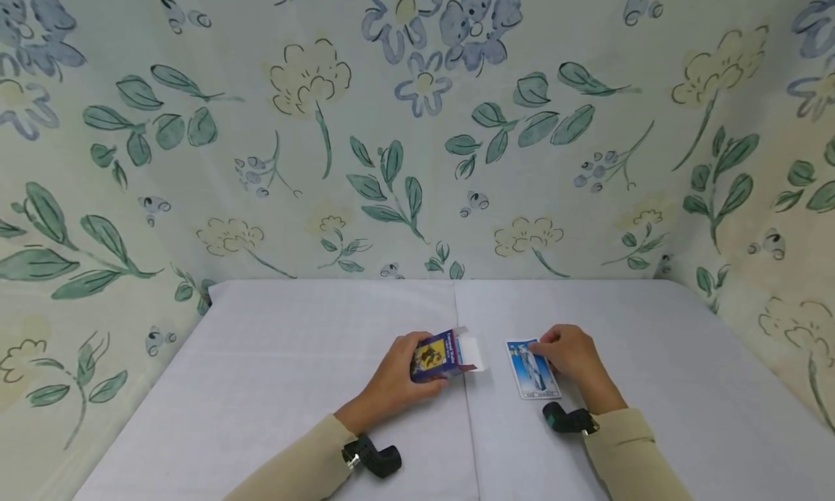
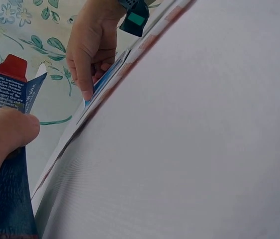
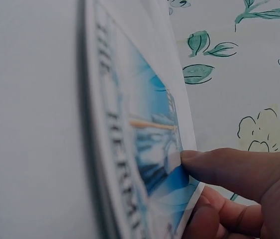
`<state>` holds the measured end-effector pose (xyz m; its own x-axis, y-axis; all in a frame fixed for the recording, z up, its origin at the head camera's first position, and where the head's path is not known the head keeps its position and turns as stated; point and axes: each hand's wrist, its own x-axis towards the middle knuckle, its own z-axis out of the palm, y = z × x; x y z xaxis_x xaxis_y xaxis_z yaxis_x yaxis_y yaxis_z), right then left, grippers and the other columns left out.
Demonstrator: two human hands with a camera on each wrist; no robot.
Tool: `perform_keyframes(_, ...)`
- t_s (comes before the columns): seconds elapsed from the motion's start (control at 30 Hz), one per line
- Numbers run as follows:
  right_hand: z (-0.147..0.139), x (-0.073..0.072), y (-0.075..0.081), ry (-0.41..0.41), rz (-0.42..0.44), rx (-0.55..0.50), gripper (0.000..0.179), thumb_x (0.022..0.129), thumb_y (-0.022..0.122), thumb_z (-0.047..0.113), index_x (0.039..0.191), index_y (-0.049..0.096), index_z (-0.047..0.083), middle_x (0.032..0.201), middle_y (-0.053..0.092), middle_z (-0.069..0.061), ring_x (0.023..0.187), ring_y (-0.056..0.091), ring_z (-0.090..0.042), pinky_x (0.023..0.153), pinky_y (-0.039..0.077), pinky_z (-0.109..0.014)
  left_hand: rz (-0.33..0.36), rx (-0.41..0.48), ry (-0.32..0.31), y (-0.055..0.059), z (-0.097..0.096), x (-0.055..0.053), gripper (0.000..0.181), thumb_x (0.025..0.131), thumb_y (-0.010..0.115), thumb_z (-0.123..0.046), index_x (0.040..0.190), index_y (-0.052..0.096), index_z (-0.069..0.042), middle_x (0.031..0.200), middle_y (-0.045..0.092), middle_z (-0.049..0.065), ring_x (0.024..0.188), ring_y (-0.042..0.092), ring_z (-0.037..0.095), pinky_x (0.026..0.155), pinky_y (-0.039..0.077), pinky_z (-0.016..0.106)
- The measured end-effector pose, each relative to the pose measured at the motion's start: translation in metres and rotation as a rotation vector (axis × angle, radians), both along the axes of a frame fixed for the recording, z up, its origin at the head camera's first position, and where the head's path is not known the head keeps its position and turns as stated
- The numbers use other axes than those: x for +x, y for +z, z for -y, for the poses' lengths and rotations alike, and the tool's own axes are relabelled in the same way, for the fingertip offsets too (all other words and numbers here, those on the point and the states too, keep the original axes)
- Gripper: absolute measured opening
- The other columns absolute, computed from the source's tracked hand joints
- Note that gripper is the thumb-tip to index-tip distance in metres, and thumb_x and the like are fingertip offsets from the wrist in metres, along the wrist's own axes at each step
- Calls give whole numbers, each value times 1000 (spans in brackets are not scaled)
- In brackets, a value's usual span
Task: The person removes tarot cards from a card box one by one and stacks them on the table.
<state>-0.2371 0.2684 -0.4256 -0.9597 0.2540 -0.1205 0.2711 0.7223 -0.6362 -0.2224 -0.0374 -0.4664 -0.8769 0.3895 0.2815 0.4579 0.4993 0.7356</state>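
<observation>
My left hand (image 1: 391, 378) grips a small blue card box (image 1: 433, 356) with a yellow picture on its front. The box's end flaps (image 1: 471, 352) stick out to the right, unfolded. In the left wrist view the thumb lies across the box (image 2: 13, 194), below its red flap (image 2: 13, 67). To the right, my right hand (image 1: 577, 359) pinches a tarot card (image 1: 531, 374) at its upper right edge. Seen from the right wrist, the thumb presses the face of the card (image 3: 144, 129), which reads "The Hermit", while the other fingers curl at its edge. Whether several cards are stacked there I cannot tell.
A white cloth (image 1: 293, 378) covers the table, with a crease running front to back between the hands. Behind and at the sides hangs a floral curtain (image 1: 417, 160). Black wrist cameras sit on both wrists, the left camera (image 1: 378, 457) low over the cloth.
</observation>
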Motion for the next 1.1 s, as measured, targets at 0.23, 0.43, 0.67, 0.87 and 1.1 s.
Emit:
perform_keyframes(0.23, 0, 0, 0, -3, 8, 9, 24, 86, 70, 18, 91, 58, -3, 79, 56, -15, 71, 55, -25, 59, 46, -29, 2, 0, 0, 0, 0, 0, 74, 77, 77, -44, 137, 43, -16, 120, 51, -2, 102, 47, 11, 87, 45, 31)
perform_keyframes(0.43, 1, -1, -2, -4, -10, 25, 24, 86, 70, 18, 91, 58, -3, 80, 56, -15, 72, 55, -26, 60, 47, -29, -6, 0, 3, -1, 0, 0, 74, 77, 77, -44, 137, 43, -17, 119, 51, -2, 101, 47, 12, 86, 45, 31)
perform_keyframes(0.67, 4, 1, 0, -21, 8, 17, 25, 86, 70, 16, 95, 57, -3, 82, 56, -17, 73, 56, -26, 62, 49, -30, 5, 2, -1, -1, 0, 1, 75, 77, 78, -42, 138, 43, -15, 120, 51, -1, 102, 47, 12, 87, 45, 32)
perform_keyframes(0.87, 5, 2, 3, -6, -17, 18, 25, 85, 70, 16, 96, 58, -2, 84, 58, -17, 73, 56, -26, 62, 50, -29, -4, 10, 8, 0, 0, 0, 73, 77, 78, -42, 136, 43, -18, 119, 51, -3, 102, 47, 12, 86, 44, 31)
perform_keyframes(1.1, 6, 2, 4, -22, 12, 26, 26, 86, 70, 19, 97, 58, -2, 84, 57, -17, 74, 56, -27, 60, 45, -27, -31, -4, 11, 0, -1, -1, 72, 77, 79, -40, 136, 44, -16, 120, 52, -2, 102, 47, 12, 86, 45, 32)
